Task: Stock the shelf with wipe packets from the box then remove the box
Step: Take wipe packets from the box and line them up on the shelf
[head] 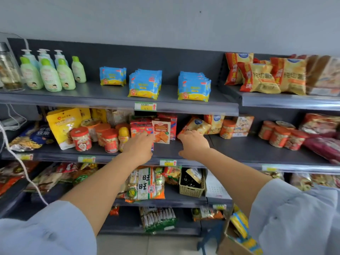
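- At the lower right corner of the frame stands the cardboard box (pixel 228 243), open, with blue and yellow wipe packets (pixel 241 227) inside it; so the stocking is, in my judgement, not finished
- Both bare arms reach from the bottom of the frame up to the middle shelf (pixel 257 150), not to the box
- The left hand (pixel 139 146), in the centre, has its fingers stretched forward and quite straight against a red carton (pixel 141 126); it holds no packet
- The right hand (pixel 194 144), just right of centre, has bent fingers near an orange snack bag (pixel 196 124); I cannot tell if they pinch the bag or only touch it
- Higher, on the top shelf (pixel 110 92), more wipe packets stand in three groups: the thin left stack (pixel 112 76), the fuller middle stack (pixel 144 83) and the right stack (pixel 194 85), with bare shelf between them
- To do the step well, I would bring the hands down to the box, take a few packets together with faces to the front, and set them upright at the left stack or in the gaps, pushed back so the rows are even
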Tool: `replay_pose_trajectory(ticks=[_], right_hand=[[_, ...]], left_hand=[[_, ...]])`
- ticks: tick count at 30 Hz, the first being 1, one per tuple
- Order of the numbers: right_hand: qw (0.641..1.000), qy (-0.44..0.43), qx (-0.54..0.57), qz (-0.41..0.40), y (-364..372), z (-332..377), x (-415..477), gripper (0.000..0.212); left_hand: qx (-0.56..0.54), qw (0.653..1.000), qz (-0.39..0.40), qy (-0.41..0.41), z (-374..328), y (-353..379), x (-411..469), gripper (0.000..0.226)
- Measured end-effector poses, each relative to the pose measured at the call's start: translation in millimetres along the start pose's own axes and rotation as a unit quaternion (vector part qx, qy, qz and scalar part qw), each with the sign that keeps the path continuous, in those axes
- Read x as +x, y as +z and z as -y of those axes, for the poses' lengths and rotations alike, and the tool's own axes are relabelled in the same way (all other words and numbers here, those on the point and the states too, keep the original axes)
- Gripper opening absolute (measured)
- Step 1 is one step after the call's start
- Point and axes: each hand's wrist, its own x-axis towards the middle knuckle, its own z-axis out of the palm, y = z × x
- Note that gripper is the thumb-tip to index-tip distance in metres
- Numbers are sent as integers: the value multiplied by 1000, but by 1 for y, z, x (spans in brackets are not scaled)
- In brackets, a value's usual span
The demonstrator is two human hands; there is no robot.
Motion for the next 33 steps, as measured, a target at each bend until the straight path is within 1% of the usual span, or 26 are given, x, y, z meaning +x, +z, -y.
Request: replay_pose_trajectory(ticks=[5, 10, 13, 15, 18, 20, 23, 25, 29, 31, 33], right_hand=[[998, 49, -1, 41, 29, -57, -52, 43], [993, 91, 14, 79, 59, -127, -96, 50], [988, 110, 19, 107, 80, -172, -120, 52], [985, 122, 25, 120, 95, -200, -135, 50], [982, 129, 31, 138, 120, -239, -154, 40], [978, 136, 39, 155, 139, -261, -165, 38], [969, 149, 50, 192, 171, -288, -176, 45], [961, 158, 58, 221, 191, -304, -179, 46], [947, 168, 73, 265, 230, -327, -178, 42], [940, 174, 81, 281, 251, -335, -177, 40], [934, 182, 87, 295, 272, -341, -177, 37]], left_hand=[[-23, 999, 24, 33, -66, 30, -8, 52], [-50, 995, 57, 68, -143, 65, -3, 47], [-59, 993, 74, 76, -193, 87, 4, 50], [-68, 991, 89, 78, -225, 103, 7, 52], [-81, 987, 113, 82, -268, 132, 9, 45], [-92, 983, 136, 84, -293, 151, 10, 45], [-95, 976, 166, 100, -323, 179, 12, 49], [-100, 972, 183, 111, -338, 200, 16, 49], [-94, 961, 233, 120, -360, 243, 26, 40], [-95, 952, 262, 128, -367, 265, 33, 39], [-93, 942, 292, 138, -374, 287, 38, 32]])
